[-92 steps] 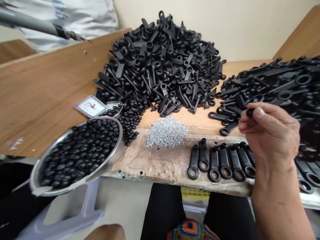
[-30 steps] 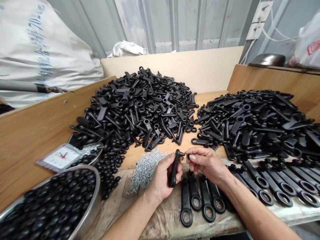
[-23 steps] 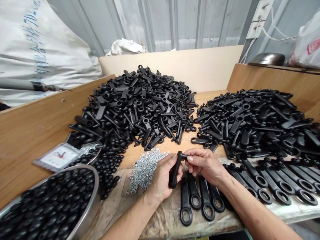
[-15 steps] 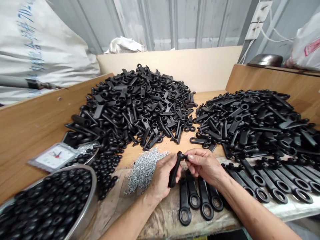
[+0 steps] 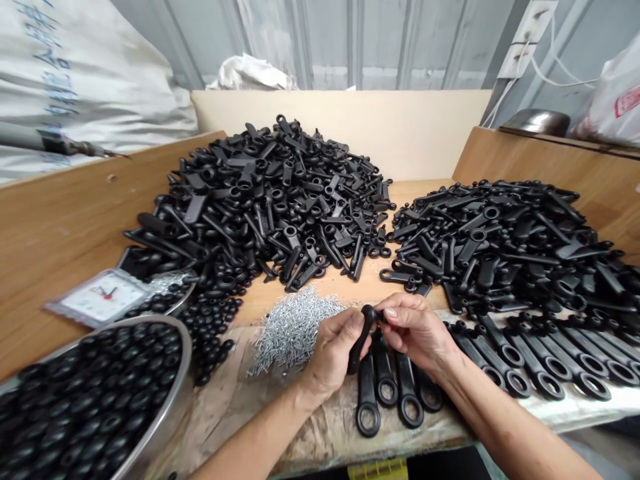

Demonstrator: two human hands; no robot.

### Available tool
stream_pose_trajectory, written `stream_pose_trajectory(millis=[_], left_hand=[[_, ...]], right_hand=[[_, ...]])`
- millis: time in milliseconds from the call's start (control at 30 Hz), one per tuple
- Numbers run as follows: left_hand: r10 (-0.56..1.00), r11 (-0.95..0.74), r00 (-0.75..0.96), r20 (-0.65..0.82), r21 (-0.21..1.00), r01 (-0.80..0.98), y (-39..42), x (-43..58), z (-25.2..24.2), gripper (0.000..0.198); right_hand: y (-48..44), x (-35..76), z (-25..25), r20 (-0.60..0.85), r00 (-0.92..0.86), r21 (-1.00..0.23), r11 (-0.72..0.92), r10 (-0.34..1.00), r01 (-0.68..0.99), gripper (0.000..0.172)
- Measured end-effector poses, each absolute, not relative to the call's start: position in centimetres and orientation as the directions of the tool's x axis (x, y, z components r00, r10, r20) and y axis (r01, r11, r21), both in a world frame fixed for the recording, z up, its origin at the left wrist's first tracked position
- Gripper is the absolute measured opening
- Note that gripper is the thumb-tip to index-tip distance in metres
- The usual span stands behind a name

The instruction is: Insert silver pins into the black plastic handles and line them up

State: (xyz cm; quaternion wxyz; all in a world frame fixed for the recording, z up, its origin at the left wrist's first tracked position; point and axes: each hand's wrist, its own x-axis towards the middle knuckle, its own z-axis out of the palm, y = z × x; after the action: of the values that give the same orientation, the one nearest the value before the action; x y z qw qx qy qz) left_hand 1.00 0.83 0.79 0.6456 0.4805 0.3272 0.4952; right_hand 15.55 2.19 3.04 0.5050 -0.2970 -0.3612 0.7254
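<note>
My left hand (image 5: pixel 333 353) is closed round a black plastic lever (image 5: pixel 361 337), held upright just above the bench edge. My right hand (image 5: pixel 417 330) pinches a small black bead (image 5: pixel 381 315) against the lever's top end. Right below both hands lies a row of black ring-ended levers (image 5: pixel 395 393), side by side. A heap of small silver pins (image 5: pixel 295 327) sits just left of my left hand.
Two big heaps of black levers fill the bench, one at the back middle (image 5: pixel 280 200), one at the right (image 5: pixel 515 240). A steel bowl of black beads (image 5: pixel 95 400) stands at the near left, a small clock (image 5: pixel 97 297) behind it. Wooden side boards (image 5: pixel 65 220) wall the bench.
Earlier only my right hand showed, holding a bead by the right heap. Since then both hands met over the row; the bead has gone from a small gap to touching the lever's top.
</note>
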Motion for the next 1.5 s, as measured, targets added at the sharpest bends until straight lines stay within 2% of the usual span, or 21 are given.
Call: stream_pose_trajectory(millis=[133,233,400,500,567,667,733,800,867,967,1100,1200,1400,1500], left_hand=[[0.945,-0.128,0.27,0.187,0.967,-0.222,0.7,1.0,0.7,0.039],[0.946,-0.177,0.244,0.211,0.972,-0.154,0.3,1.1,1.5,0.039],[0.975,-0.1,0.194,0.113,0.992,-0.074,-2.2,-0.7,2.7,0.038],[0.99,-0.124,0.081,0.116,0.987,0.105,-4.4,-3.4,2.0,0.033],[0.98,-0.194,0.011,0.201,0.931,0.31,-5.5,-5.3,1.1,0.029],[0.911,-0.376,0.085,0.404,0.727,0.575,-6.7,-7.3,-0.6,0.02],[0.858,-0.468,0.178,0.481,0.593,0.655,-7.1,-7.7,-1.3,0.016],[0.825,-0.512,0.227,0.518,0.515,0.687,-7.4,-7.5,-1.6,0.015],[0.807,-0.542,0.269,0.525,0.48,0.69,-7.7,-6.9,-1.5,0.017],[0.784,-0.599,0.364,0.503,0.457,0.657,-8.4,-5.6,-1.1,0.019],[0.729,-0.654,0.436,0.528,0.35,0.67,-9.1,-4.2,-1.4,0.036],[0.739,-0.625,0.426,0.522,0.294,0.723,-9.3,-3.9,-1.9,0.034],[0.755,-0.541,0.322,0.571,0.266,0.798,-9.1,-3.4,-2.7,0.03],[0.755,-0.503,0.283,0.592,0.247,0.828,-9.0,-3.1,-3.2,0.032]], right_hand=[[2.0,15.8,3.4,-0.067,-0.294,-0.847,-0.21,0.953,-0.489,0.014],[1.8,16.0,3.7,-0.025,-0.274,-0.896,-0.143,0.961,-0.42,0.014],[-0.2,15.2,5.5,0.07,-0.331,-0.992,0.03,0.941,-0.124,0.019],[-1.7,14.3,6.5,0.144,-0.426,-0.969,0.214,0.893,0.12,0.02],[-2.1,13.7,6.7,0.16,-0.498,-0.886,0.346,0.852,0.309,0.024],[-1.9,12.6,6.4,0.068,-0.551,-0.659,0.452,0.832,0.601,0.029],[-1.4,11.7,6.0,-0.044,-0.551,-0.466,0.471,0.834,0.749,0.026],[-0.9,10.5,5.8,-0.159,-0.526,-0.277,0.474,0.835,0.836,0.022],[-0.5,9.5,5.9,-0.237,-0.511,-0.14,0.491,0.826,0.86,0.023],[0.1,9.1,6.5,-0.274,-0.508,-0.052,0.515,0.817,0.856,0.028],[1.5,10.7,7.1,-0.184,-0.538,-0.067,0.535,0.823,0.842,0.026],[2.4,12.1,6.2,-0.136,-0.623,-0.087,0.618,0.77,0.782,0.02],[3.0,12.5,4.3,-0.225,-0.665,-0.057,0.672,0.712,0.738,0.019],[3.6,12.2,4.5,-0.256,-0.695,-0.117,0.692,0.672,0.712,0.02]])
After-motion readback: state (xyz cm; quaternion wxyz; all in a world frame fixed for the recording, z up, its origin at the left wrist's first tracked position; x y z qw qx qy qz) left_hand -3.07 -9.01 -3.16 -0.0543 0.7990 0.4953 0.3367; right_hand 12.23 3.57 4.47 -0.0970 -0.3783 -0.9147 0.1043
